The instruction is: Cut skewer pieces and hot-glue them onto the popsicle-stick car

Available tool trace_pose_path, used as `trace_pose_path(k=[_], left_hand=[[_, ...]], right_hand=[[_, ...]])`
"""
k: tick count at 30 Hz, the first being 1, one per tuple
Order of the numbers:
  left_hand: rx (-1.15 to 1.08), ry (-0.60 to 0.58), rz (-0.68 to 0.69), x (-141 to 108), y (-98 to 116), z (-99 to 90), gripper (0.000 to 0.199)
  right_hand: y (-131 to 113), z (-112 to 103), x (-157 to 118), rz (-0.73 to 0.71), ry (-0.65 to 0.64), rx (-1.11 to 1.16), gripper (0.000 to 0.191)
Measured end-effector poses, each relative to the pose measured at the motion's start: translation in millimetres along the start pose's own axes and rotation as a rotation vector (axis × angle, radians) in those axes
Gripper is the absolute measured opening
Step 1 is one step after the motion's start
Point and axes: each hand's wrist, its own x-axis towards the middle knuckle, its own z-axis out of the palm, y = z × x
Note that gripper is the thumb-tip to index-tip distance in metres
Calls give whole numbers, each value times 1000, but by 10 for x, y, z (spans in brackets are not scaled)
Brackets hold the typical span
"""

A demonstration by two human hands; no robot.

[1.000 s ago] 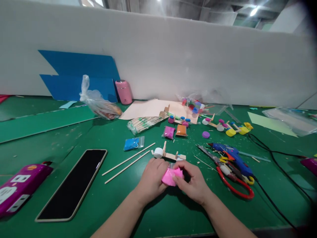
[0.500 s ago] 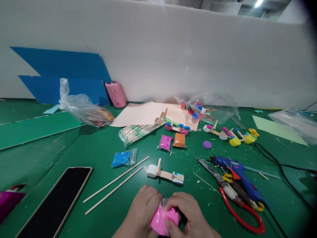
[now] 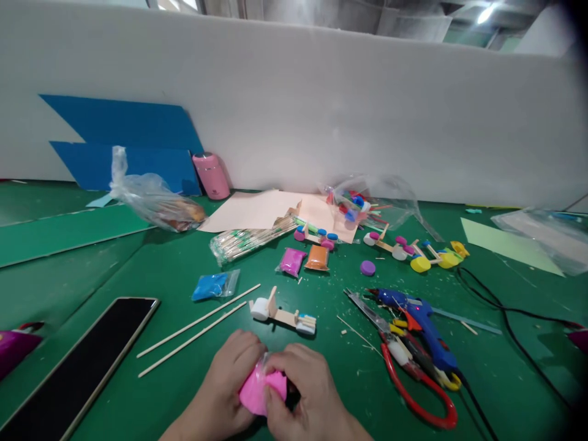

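Note:
A small clear packet of bright pink modelling clay point(image 3: 255, 392) is between my two hands, low in the head view. My left hand point(image 3: 225, 383) is closed around its left side. My right hand point(image 3: 305, 386) pinches the clay at the right with thumb and fingers. Just beyond the hands lies a small wooden-stick vehicle point(image 3: 285, 316) with white wheels and an upright stick. Two thin wooden sticks point(image 3: 197, 321) lie to the left of it, near a packet of blue clay point(image 3: 211, 286). Purple point(image 3: 292, 261) and orange clay packets point(image 3: 317, 258) sit farther back.
At right lie a blue glue gun point(image 3: 418, 318), red-handled scissors point(image 3: 413, 392) and a black cable point(image 3: 505, 306). A phone point(image 3: 82, 361) rests at left. Behind are finished stick vehicles point(image 3: 390, 247), bundled sticks point(image 3: 252, 239), a pink bottle point(image 3: 212, 176) and a white partition point(image 3: 294, 104).
The view has shifted, so the table items appear farther left. Both hands still hold the pink clay packet, and the right fingers still pinch the clay.

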Motion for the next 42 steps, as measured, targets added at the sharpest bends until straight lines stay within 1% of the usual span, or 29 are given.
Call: trace_pose_path(k=[3, 6, 9, 11, 14, 16, 19, 21, 25, 28, 30, 32, 33, 35, 37, 39, 40, 42], left_hand=[[9, 18, -3, 1, 27, -25, 12], [24, 22, -9, 5, 39, -30, 8], [29, 33, -9, 11, 45, -27, 4], [30, 40, -10, 15, 51, -31, 1], [28, 46, -16, 22, 73, -42, 7], [17, 43, -26, 32, 99, -47, 5], [-1, 9, -20, 49, 147, -44, 7], [4, -12, -14, 49, 169, -34, 9], [5, -14, -16, 26, 159, 2, 23], [-23, -29, 15, 23, 139, 21, 27], [-43, -34, 36, 34, 138, 19, 24], [-58, -17, 35, 48, 145, 8, 16], [-61, -6, 32, 55, 149, 1, 12], [-59, 4, 20, 65, 153, -13, 8], [-53, -7, 4, 71, 150, -20, 6], [-55, -23, -5, 77, 138, -17, 5], [-59, -28, -4, 81, 129, -12, 6], [-71, -31, 5, 88, 105, 1, 6]], right_hand=[[-4, -22, -1, -17, -63, 4, 14], [0, -69, 5, -18, -138, 35, 17], [3, -129, 17, 10, -188, 65, 18], [-11, -175, 32, 43, -243, 67, 19], [-68, -246, 57, 86, -319, 33, 17], [-116, -284, 63, 91, -341, -13, 12], [-158, -310, 48, 78, -331, -78, 9], [-156, -307, 34, 94, -298, -85, 9], [-121, -284, 19, 166, -236, -21, 8], [-95, -274, 17, 245, -192, 53, 8], [-77, -266, 20, 328, -161, 138, 5], [-54, -255, 24, 416, -145, 253, 2], [-40, -248, 25, 461, -147, 330, 4], [-9, -235, 23, 584, -164, 563, 7], [23, -229, 15, 738, -176, 844, 9], [49, -234, 5, 869, -163, 1105, 12], [60, -243, 1, 902, -151, 1191, 13], [77, -277, -2, 914, -115, 1334, 14]])
